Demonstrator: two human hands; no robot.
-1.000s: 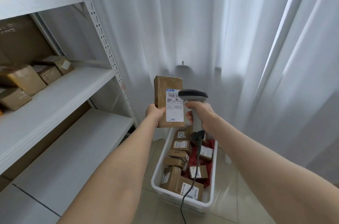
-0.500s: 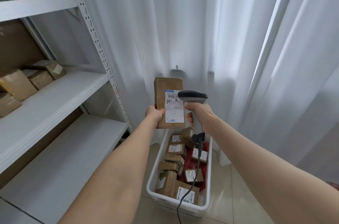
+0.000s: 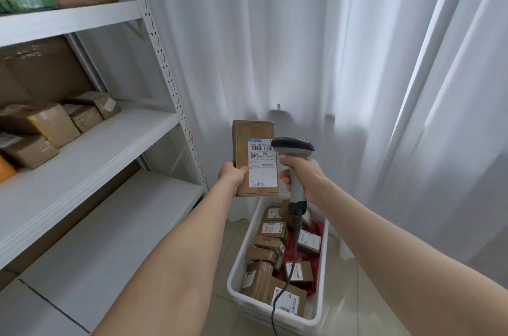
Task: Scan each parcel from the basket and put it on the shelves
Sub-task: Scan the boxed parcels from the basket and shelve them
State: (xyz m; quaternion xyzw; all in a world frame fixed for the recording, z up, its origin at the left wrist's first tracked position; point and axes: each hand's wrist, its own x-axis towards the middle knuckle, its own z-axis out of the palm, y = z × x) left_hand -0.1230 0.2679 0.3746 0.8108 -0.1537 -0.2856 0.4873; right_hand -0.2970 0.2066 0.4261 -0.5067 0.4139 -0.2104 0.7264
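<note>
Our left hand (image 3: pixel 232 172) grips the parcel (image 3: pixel 254 158) upright by its lower edge; our right hand (image 3: pixel 301 176) is closed around the scanner (image 3: pixel 293 148), just beside its label, above the basket (image 3: pixel 321 275), near the shelves (image 3: pixel 90 143).

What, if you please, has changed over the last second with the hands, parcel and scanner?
Nothing was moved, taken up or let go; only the camera swayed a little. The left hand still holds the parcel upright, and the right hand still grips the scanner by its label, above the basket.
</note>
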